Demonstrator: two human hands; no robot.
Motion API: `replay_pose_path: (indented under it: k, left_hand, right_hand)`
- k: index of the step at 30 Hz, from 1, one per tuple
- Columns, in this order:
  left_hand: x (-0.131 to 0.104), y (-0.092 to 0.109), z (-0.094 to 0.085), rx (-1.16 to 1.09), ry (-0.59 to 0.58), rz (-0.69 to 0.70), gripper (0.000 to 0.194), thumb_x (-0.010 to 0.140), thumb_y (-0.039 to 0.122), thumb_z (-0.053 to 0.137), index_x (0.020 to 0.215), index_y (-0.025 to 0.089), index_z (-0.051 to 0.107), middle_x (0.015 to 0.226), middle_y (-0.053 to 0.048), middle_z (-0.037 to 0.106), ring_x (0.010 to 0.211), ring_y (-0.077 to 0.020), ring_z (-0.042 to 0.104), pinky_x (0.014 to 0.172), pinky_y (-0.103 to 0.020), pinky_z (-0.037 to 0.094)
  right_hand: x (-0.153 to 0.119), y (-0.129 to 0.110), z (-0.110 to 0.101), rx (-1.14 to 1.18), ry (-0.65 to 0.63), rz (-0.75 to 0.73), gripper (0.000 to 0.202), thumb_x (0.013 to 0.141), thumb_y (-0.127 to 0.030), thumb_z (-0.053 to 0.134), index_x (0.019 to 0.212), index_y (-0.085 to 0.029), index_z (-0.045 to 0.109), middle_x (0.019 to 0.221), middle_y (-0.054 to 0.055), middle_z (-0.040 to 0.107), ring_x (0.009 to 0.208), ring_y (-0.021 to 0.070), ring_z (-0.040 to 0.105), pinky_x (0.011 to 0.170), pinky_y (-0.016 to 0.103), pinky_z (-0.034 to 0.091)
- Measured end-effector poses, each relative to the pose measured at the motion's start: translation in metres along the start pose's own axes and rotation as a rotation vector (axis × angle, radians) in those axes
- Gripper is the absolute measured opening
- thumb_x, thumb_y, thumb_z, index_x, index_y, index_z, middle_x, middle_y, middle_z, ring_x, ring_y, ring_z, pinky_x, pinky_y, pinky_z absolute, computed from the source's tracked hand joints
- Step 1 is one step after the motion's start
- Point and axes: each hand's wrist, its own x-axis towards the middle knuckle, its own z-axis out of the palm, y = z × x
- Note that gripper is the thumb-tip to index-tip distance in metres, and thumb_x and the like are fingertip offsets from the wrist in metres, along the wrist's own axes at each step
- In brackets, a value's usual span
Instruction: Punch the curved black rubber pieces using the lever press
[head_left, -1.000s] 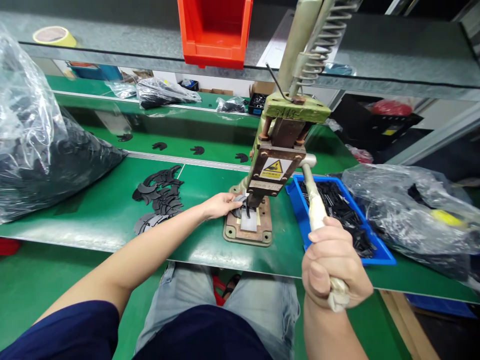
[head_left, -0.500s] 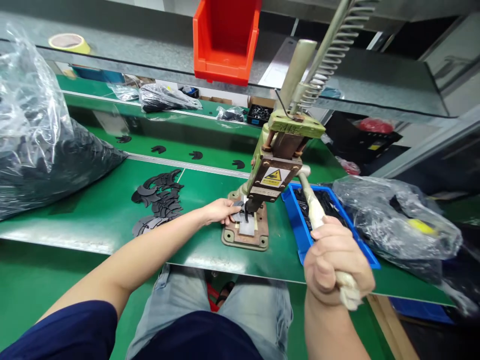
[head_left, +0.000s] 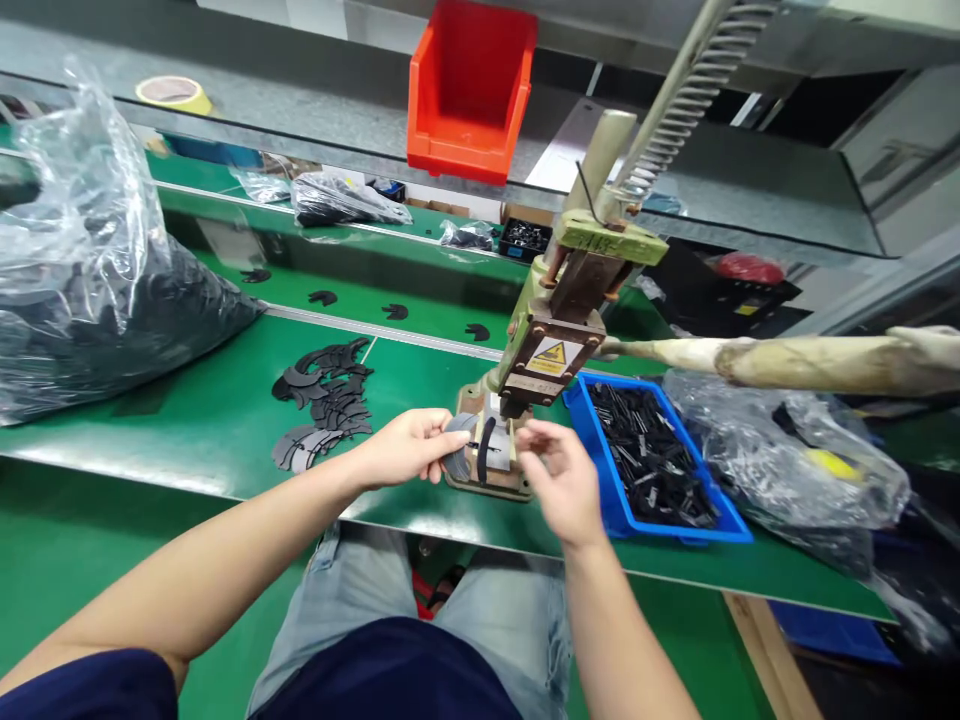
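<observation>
My left hand (head_left: 409, 447) pinches a grey curved flat piece (head_left: 457, 460) at the front of the hand press's base (head_left: 491, 485). A black curved strip (head_left: 486, 450) stands at the right side of that piece; whether the two are joined I cannot tell. My right hand (head_left: 561, 478) is off the lever, just right of the base, thumb and fingers apart with nothing between them. Above both hands is the press head (head_left: 551, 350) with its yellow warning label. The lever handle (head_left: 810, 362) points out to the right, nearly level.
Left of the press lies a pile of grey curved pieces (head_left: 322, 400), with a large clear bag (head_left: 112, 300) beyond. A blue bin (head_left: 652, 455) of black strips stands at right, beside a plastic bag (head_left: 795, 450). Several dark pieces (head_left: 395, 312) line the back strip. An orange bin (head_left: 472, 100) hangs above.
My right hand has let go of the lever and come left to the press base. The lever has swung up. My left hand has drawn the grey piece slightly left and nearer me.
</observation>
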Motion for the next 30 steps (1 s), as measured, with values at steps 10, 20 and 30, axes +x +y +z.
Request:
replay_pose_path:
  k: [10, 20, 30]
  left_hand:
    - [-0.012, 0.005, 0.029, -0.060, -0.057, -0.024, 0.049, 0.083, 0.066, 0.075, 0.078, 0.020, 0.058, 0.057, 0.003, 0.060, 0.043, -0.0107, 0.056, 0.042, -0.022, 0.040]
    - [-0.004, 0.005, 0.020, 0.009, -0.106, -0.084, 0.048, 0.082, 0.066, 0.074, 0.076, 0.022, 0.055, 0.055, 0.004, 0.055, 0.044, -0.0120, 0.054, 0.044, -0.024, 0.038]
    - [-0.013, 0.004, 0.033, 0.489, 0.120, 0.365, 0.035, 0.094, 0.045, 0.067, 0.066, 0.024, 0.060, 0.078, -0.005, 0.057, 0.081, -0.0226, 0.055, 0.078, -0.037, 0.047]
  right_hand:
    - [-0.050, 0.011, 0.047, 0.078, -0.079, 0.217, 0.015, 0.091, -0.036, 0.069, 0.096, -0.022, 0.067, 0.091, 0.005, 0.073, 0.079, 0.0164, 0.071, 0.071, 0.030, 0.061]
    - [-0.054, 0.005, 0.034, -0.081, -0.152, 0.117, 0.016, 0.096, -0.032, 0.059, 0.108, -0.024, 0.067, 0.090, 0.004, 0.072, 0.080, 0.0172, 0.068, 0.075, 0.033, 0.058]
    - [-0.046, 0.001, 0.021, -0.267, -0.291, -0.118, 0.008, 0.095, -0.025, 0.058, 0.097, -0.023, 0.066, 0.085, 0.005, 0.069, 0.078, 0.0180, 0.062, 0.074, 0.035, 0.050]
